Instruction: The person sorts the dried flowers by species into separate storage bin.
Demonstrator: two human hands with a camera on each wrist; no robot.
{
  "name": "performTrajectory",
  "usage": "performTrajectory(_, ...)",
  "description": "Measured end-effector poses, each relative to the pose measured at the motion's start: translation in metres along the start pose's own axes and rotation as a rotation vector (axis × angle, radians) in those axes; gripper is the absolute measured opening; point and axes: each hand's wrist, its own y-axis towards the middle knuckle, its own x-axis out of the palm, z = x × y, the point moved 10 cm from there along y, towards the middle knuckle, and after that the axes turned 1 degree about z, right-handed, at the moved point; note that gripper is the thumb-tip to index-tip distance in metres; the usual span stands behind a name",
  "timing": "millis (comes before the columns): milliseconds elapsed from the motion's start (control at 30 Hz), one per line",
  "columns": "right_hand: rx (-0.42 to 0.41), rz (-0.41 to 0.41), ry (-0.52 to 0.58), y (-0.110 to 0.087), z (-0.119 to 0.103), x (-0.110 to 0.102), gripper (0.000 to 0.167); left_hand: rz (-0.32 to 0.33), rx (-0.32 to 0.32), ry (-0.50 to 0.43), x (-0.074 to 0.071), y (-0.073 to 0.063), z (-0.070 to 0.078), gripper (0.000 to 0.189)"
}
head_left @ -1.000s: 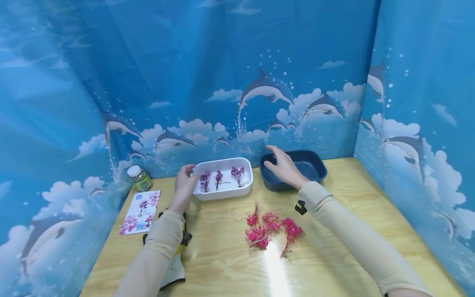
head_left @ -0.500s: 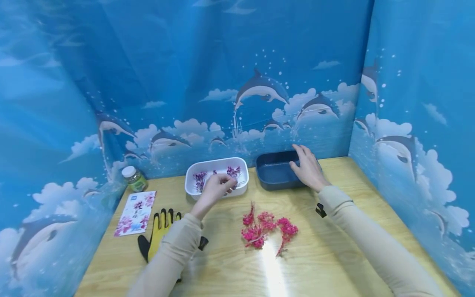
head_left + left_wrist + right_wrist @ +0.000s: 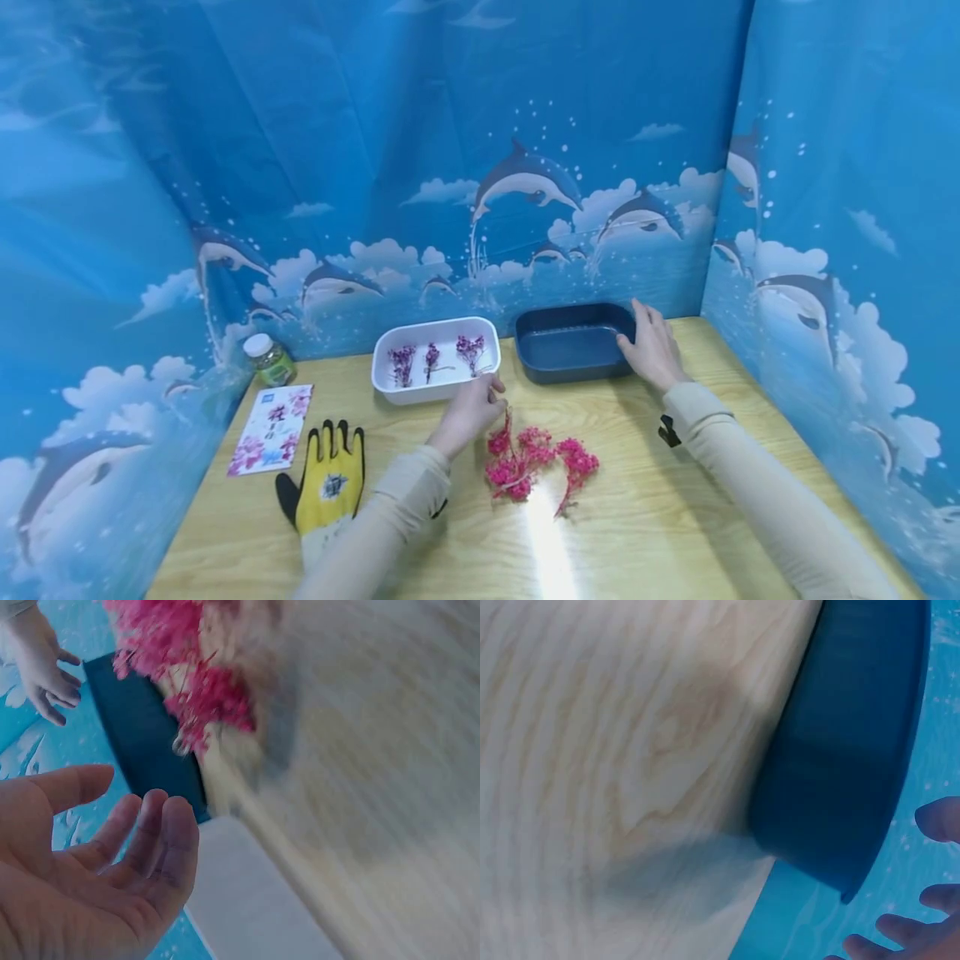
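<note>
Just off the front right corner of a white tray [image 3: 405, 395] is my left hand [image 3: 471, 415], its fingers loosely bent with nothing between them in the left wrist view. Small purple dried flower sprigs [image 3: 470, 351] lie inside that tray. Pink dried flowers [image 3: 517, 471] are on the table right below the hand in the head view. At the right end of a dark blue tray [image 3: 573, 371], my right hand [image 3: 654, 346] has its fingers spread and grips nothing. The right wrist view shows the fingers a little apart from the blue tray's rim.
A yellow and black work glove [image 3: 333, 483] lies at the left of the wooden table [image 3: 637, 500]. Behind it are a flower-printed packet [image 3: 272, 429] and a jar with a white lid [image 3: 270, 360]. A dolphin-print curtain [image 3: 420, 167] closes off the back and sides.
My left hand has moved right, from the white tray's left end across it to its front right corner. My right hand has shifted right, from over the blue tray to its right end.
</note>
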Motion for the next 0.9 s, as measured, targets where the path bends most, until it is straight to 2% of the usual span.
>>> performTrajectory(100,0.022,-0.002,0.006,0.0,0.008,0.001,0.078,-0.003,-0.017,0.037,0.008,0.0,-0.003,0.032)
performTrajectory(367,0.111,-0.047,0.043,-0.001,0.031,0.01,0.079,-0.032,-0.061,0.258,0.025,-0.007,-0.009,0.052)
performTrajectory(500,0.135,-0.062,0.053,0.001,0.038,0.013,0.08,-0.035,-0.088,0.292,0.029,-0.009,-0.013,0.067)
performTrajectory(600,0.154,-0.08,0.089,0.001,0.044,0.016,0.078,-0.057,-0.122,0.299,0.034,-0.01,-0.018,0.069)
performTrajectory(733,0.275,-0.151,0.314,-0.002,0.056,0.022,0.073,-0.077,-0.137,0.313,0.037,-0.01,-0.023,0.055)
performTrajectory(833,0.402,-0.206,0.551,-0.006,0.064,0.027,0.069,-0.091,-0.138,0.284,0.037,-0.01,-0.026,0.037)
performTrajectory(900,0.459,-0.239,0.654,-0.008,0.067,0.03,0.067,-0.101,-0.144,0.236,0.037,-0.01,-0.028,0.027)
